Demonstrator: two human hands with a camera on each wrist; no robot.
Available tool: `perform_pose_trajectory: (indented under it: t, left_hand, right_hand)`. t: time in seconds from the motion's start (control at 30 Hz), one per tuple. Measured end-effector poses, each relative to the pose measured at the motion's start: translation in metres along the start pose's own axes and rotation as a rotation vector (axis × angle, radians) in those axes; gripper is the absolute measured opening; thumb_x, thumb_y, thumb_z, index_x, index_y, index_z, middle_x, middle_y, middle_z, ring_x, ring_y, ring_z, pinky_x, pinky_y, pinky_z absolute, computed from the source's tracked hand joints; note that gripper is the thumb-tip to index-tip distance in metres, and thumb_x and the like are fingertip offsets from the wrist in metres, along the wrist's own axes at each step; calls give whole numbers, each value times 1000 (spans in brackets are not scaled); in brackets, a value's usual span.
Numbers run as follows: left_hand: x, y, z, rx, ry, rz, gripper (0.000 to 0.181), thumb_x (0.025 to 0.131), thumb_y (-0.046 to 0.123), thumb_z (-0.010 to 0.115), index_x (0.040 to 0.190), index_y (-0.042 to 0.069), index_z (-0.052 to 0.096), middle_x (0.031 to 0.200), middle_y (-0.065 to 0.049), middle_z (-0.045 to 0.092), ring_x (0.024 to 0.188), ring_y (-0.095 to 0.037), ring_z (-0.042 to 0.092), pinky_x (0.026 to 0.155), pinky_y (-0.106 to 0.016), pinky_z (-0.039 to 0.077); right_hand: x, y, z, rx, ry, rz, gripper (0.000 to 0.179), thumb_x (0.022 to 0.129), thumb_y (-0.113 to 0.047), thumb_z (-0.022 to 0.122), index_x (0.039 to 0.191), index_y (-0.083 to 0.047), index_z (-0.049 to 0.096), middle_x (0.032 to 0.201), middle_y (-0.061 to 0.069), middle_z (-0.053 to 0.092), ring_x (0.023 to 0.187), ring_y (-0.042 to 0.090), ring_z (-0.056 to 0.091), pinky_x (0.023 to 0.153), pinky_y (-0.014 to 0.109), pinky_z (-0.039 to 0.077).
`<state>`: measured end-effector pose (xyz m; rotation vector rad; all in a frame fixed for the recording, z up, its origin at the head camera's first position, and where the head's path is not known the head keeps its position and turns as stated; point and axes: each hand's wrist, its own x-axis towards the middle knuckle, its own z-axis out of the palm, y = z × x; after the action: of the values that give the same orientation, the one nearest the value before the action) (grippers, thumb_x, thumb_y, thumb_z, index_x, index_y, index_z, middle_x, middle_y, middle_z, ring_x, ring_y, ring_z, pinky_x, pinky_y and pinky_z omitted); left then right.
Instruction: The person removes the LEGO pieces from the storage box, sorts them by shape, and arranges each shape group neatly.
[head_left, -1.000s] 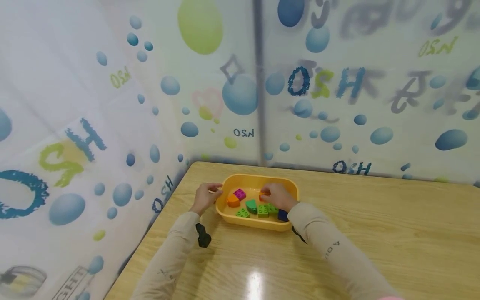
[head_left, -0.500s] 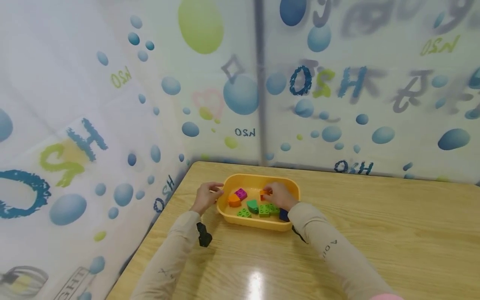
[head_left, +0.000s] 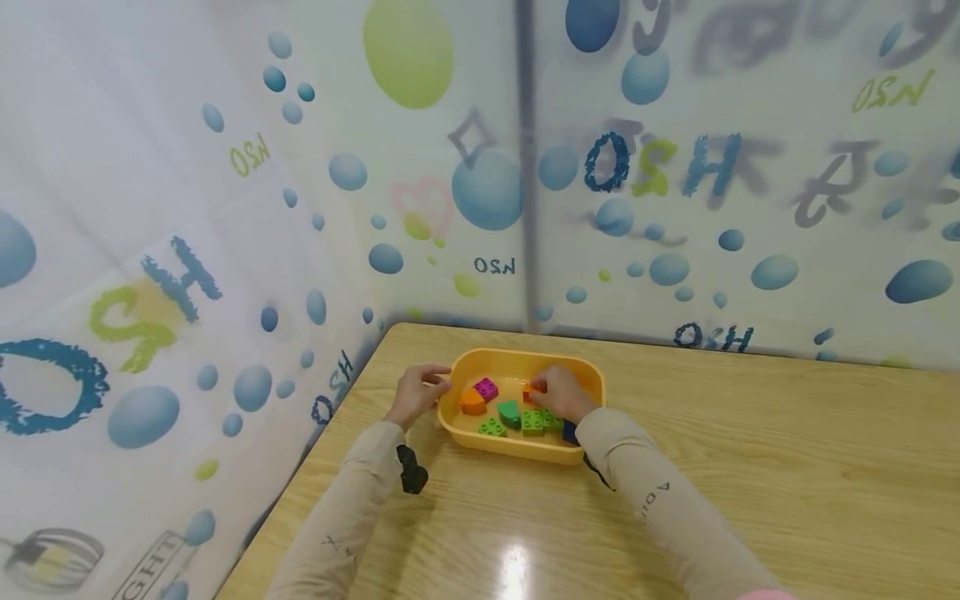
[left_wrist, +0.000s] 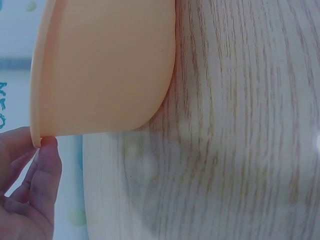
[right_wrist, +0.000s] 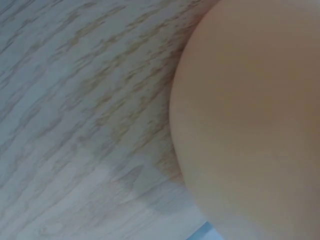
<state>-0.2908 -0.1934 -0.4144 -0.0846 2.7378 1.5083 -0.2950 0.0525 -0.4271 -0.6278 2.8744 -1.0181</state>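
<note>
A yellow-orange plastic tray [head_left: 510, 448] stands on the table with several toy building blocks in it. At its left end my left hand [head_left: 417, 393] pinches the rim; in the left wrist view the thumb and fingers of that hand [left_wrist: 35, 185] lie on either side of the tray's edge [left_wrist: 105, 70]. My right hand [head_left: 564, 393] reaches inside and pinches an orange block [head_left: 528, 396], which the fingers partly cover. The right wrist view has only the tray's outer wall [right_wrist: 250, 110] and tabletop; the hand is out of sight there.
In the tray lie a magenta block [head_left: 486, 389], a rounded orange block [head_left: 472, 402], a teal block [head_left: 509, 413], light green blocks [head_left: 532, 422] and a dark blue block [head_left: 570, 432], half hidden by the right sleeve. Printed walls [head_left: 637, 250] border the wooden table [head_left: 750, 442] behind and left.
The whole head view has shifted slightly. Both hands keep their places at the tray, and the right fingers stay on the orange block with hardly any movement.
</note>
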Motion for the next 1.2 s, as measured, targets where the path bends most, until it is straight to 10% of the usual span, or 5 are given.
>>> perform_pose_trajectory:
  t: [1.2]
  left_hand:
    - [-1,1,0,-6,2,0,28,81,6,63,109,4,62,89,-13,58,69,-18,55,55,-26,52]
  right_hand:
    - [-2,5,10,92,-34,6,37,74,-11,71,103,9,59,101,19,60,94,28,55,83,39,46]
